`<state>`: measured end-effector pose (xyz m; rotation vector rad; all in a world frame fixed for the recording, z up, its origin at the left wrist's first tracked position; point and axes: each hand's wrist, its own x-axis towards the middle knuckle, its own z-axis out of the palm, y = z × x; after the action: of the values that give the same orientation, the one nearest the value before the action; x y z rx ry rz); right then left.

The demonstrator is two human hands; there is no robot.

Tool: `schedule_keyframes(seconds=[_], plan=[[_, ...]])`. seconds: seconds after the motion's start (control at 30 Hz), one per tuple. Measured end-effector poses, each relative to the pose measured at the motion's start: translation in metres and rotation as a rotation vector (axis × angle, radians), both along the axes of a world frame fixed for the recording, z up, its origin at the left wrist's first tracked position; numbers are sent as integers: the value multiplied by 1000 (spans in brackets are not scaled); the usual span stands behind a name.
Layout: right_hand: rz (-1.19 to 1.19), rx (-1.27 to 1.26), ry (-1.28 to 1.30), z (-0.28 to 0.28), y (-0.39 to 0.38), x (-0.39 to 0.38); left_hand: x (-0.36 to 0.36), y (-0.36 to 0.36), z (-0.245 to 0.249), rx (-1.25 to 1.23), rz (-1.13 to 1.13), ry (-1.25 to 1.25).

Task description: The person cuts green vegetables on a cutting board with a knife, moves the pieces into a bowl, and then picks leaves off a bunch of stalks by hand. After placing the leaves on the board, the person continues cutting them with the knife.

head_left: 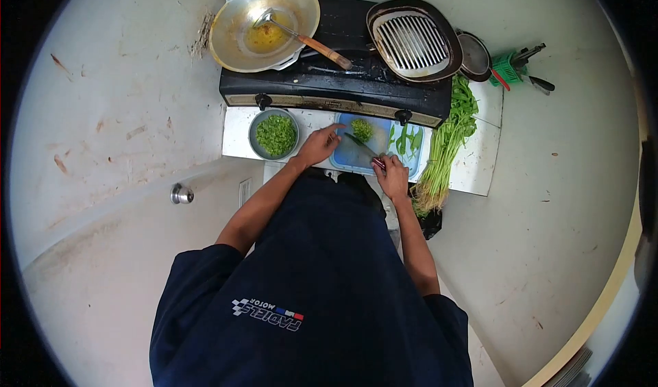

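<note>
A knife [364, 151] with a dark red handle is in my right hand [392, 177], its blade slanting up and left over a blue cutting board [351, 159]. Just beyond the blade tip lies a small heap of chopped greens [362, 129]. My left hand [319, 146] rests at the board's left edge, fingers stretched toward the heap and nothing visible in them. Several loose green leaves [406, 140] are on the board's right side. Left of my left hand stands a grey bowl [254, 146] full of chopped greens [275, 135].
Behind the board is a black gas stove [336, 85]. It carries a large wok [223, 41] with oil and a wooden-handled spatula [322, 48], plus a grill pan [414, 41]. Long leafy stalks [444, 151] lie at right, near a small pan [474, 57] and a green basket [504, 68].
</note>
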<state>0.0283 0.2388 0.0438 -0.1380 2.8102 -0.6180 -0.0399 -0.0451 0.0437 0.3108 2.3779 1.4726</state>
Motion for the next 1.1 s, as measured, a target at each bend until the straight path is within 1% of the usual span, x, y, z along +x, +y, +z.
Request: schedule_keyframes(seconds=[0.07,0.2,0.3,0.4,0.5,0.6,0.67,0.7,0.8,0.93,1.0,1.03,1.1], plan=[[-73,-37,-7,6,-7,-6,-5,1,5,-42,-142,-32],[-124,-59,33,6,-19,-5,-14,2,2,21,-276,130],[-178,-78,24,11,-29,2,-23,2,-5,-45,-364,110],[-235,-98,32,11,-34,9,-32,3,-10,-100,-378,94],[-304,-99,70,9,-39,19,-41,8,-13,-196,-285,33],[-347,-66,92,14,-47,23,-42,11,-9,-107,-270,28],[-343,-44,93,17,-53,25,-37,10,-4,-75,-402,96],[-375,-84,96,15,-57,26,-35,10,-2,-58,-465,130],[-381,-111,129,12,-63,23,-38,9,1,-158,-450,80],[-393,-217,82,12,-66,19,-49,2,-12,-202,-345,93],[-374,-198,97,11,-64,20,-52,-2,-10,-240,-308,95],[-368,-199,84,9,-62,22,-53,-3,-8,-275,-302,58],[-362,-193,74,5,-59,28,-52,-5,-6,-270,-268,46]])
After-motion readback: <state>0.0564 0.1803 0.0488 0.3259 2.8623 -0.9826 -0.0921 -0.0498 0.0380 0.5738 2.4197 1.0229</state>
